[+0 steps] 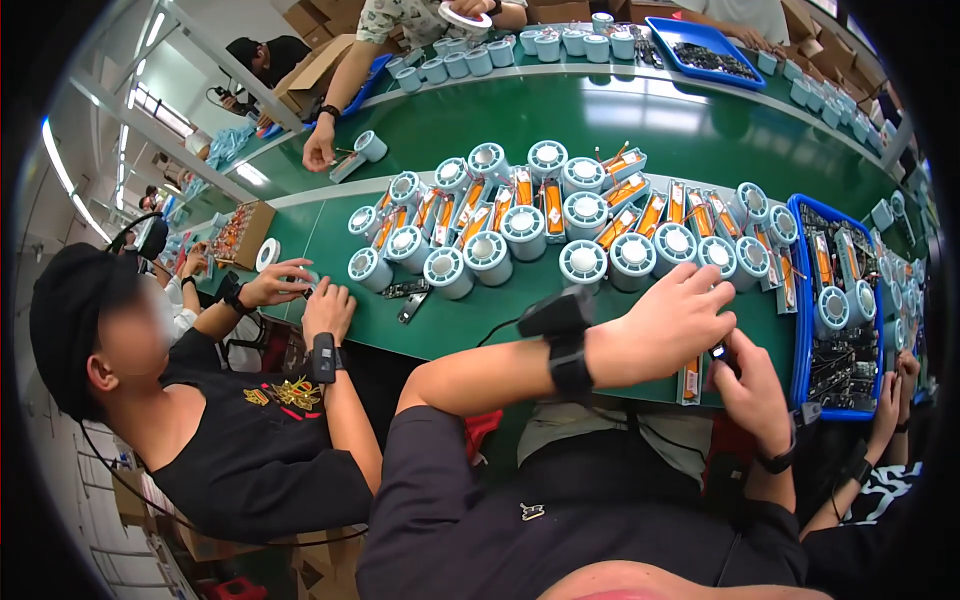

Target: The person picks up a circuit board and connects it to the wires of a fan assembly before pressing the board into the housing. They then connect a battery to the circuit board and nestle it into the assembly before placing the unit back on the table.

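My left hand [660, 325] reaches across from the left, palm down, fingers bent and closed; what lies under them is hidden. Close beside it, my right hand [755, 390] pinches a small black part [718, 352] with a bright spot on it, between thumb and fingers. Below my left hand, a silver channel with an orange battery [690, 382] sticks out at the table edge; its upper end is covered. Just beyond my hands stand pale blue round fan-like units [632, 256], several with orange battery packs in channels attached.
A blue tray [797, 300] of black parts and units stands on my right. Across the green table [450, 325], a co-worker's hand [319, 145] touches a unit. At left another person's hands [325, 305] work on a small piece. Another blue tray [690, 65] lies at the back.
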`<move>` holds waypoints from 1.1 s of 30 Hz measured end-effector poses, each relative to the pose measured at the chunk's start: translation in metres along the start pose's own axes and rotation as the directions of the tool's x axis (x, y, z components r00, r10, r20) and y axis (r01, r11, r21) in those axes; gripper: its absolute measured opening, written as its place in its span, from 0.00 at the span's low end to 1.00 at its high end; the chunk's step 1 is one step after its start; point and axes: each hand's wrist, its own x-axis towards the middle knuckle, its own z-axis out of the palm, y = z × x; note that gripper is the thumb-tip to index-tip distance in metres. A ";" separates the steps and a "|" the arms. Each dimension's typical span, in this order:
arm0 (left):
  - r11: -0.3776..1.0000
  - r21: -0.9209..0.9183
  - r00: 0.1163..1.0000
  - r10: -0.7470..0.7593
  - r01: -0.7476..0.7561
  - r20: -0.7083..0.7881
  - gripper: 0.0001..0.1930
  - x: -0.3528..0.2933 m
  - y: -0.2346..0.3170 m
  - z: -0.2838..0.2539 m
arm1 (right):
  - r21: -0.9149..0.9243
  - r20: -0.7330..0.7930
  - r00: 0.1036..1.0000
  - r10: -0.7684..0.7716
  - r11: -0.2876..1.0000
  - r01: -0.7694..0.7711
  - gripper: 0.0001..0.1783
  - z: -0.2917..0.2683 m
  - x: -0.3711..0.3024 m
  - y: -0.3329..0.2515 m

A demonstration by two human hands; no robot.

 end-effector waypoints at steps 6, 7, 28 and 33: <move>0.985 0.014 0.985 0.170 -0.170 0.040 0.04 -0.002 -0.024 0.029 | -0.348 0.233 0.966 -0.110 0.918 0.188 0.09 -0.018 -0.008 -0.014; 0.984 0.042 0.985 0.173 -0.173 -0.001 0.05 -0.004 -0.024 0.031 | -0.353 0.225 0.968 -0.108 0.917 0.184 0.09 -0.018 -0.009 -0.015; 0.990 0.064 0.967 -0.105 0.123 -0.231 0.05 -0.010 0.002 0.037 | 0.013 -0.373 0.928 0.010 1.000 -0.005 0.18 0.027 -0.016 0.036; 0.956 0.208 0.967 -0.170 0.209 -0.188 0.04 -0.013 0.015 0.034 | 0.044 -0.326 0.943 -0.067 0.995 0.086 0.18 0.021 -0.013 0.047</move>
